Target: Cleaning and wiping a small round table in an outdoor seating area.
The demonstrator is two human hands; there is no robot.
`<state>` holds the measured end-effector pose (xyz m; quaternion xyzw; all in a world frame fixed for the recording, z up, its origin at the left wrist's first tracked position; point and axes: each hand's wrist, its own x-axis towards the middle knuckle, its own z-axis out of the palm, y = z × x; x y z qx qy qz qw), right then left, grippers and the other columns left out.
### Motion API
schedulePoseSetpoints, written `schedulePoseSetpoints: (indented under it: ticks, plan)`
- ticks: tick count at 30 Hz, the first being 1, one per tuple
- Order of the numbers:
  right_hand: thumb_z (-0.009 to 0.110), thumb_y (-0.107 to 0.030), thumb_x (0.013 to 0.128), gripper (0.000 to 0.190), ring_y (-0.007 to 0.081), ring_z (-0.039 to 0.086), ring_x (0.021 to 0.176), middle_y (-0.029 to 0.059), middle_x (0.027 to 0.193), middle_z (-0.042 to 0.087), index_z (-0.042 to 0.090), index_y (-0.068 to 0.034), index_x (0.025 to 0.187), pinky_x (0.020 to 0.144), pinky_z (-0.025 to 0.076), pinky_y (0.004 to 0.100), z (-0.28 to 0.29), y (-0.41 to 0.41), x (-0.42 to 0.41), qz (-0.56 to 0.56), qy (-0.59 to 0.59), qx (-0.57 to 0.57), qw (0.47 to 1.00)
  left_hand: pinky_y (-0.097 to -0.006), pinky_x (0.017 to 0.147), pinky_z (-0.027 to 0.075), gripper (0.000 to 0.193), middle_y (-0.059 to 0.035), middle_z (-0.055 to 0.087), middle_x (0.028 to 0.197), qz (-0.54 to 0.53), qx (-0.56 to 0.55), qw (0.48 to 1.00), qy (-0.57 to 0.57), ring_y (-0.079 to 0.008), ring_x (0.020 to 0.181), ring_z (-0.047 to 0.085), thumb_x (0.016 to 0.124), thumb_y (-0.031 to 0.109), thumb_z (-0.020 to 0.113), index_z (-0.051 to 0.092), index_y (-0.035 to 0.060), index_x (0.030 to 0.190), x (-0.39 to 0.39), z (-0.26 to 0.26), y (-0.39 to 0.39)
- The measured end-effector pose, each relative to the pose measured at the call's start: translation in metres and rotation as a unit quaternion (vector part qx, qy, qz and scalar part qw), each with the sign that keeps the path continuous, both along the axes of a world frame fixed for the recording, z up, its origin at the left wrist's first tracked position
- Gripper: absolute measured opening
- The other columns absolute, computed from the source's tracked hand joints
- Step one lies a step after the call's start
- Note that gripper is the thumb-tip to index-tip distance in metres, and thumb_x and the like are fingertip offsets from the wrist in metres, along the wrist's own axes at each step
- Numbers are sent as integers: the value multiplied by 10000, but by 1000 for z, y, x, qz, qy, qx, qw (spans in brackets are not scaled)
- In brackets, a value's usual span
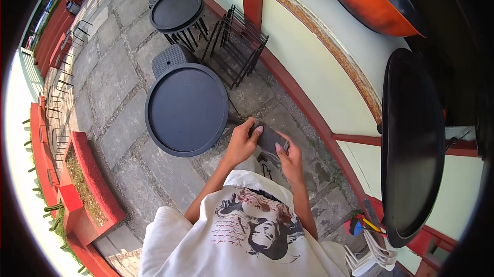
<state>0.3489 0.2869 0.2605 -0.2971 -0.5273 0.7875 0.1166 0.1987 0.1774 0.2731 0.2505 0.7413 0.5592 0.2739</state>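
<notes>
A dark grey piece of cloth [270,138] stretches between my two hands, in front of my white printed shirt. My left hand [243,142] pinches its left end between thumb and fingers. At the other end, my right hand [290,160] grips the cloth with the thumb on top and the index finger extended along its edge. Just left of my hands stands a round black table [187,111] with a raised rim; its top is bare. A dark chair with a textured surface [171,59] sits partly hidden behind it.
Beyond are stacked round black tables [177,9] and folded black metal frames [243,45] by the wall. At right, a large black round piece [413,146] stands near an orange-and-black object [374,3]. White plastic chairs [372,257] are lower right; a red planter [98,176] is left.
</notes>
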Motion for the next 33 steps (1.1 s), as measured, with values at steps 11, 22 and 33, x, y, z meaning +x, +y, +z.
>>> schedulePoseSetpoints:
  ticks: [11,22,33]
  plan:
    - [543,-245,1083,490,170,509,1314,97,1451,519,424,-23,1504,1103,407,333,-5,-53,28,-90,84,-169,978,-439,864,534,444,-192,647,1136,-12,-29,968,249,-390,1011,643,805,35,677,658,7,1249,105,22,-26]
    - [592,-204,1052,507,186,547,1309,134,1470,533,452,13,1488,1102,431,338,9,-55,29,15,76,-70,995,-334,950,508,425,-113,690,1203,20,51,987,-149,-169,1089,649,895,-23,699,628,22,1312,89,13,-68]
    - [837,-183,776,508,192,682,858,103,978,729,645,53,1183,803,545,367,5,-17,-5,528,-79,166,829,-454,818,542,324,-159,670,958,-335,-35,897,285,-371,942,664,672,-34,696,676,3,993,40,24,-80]
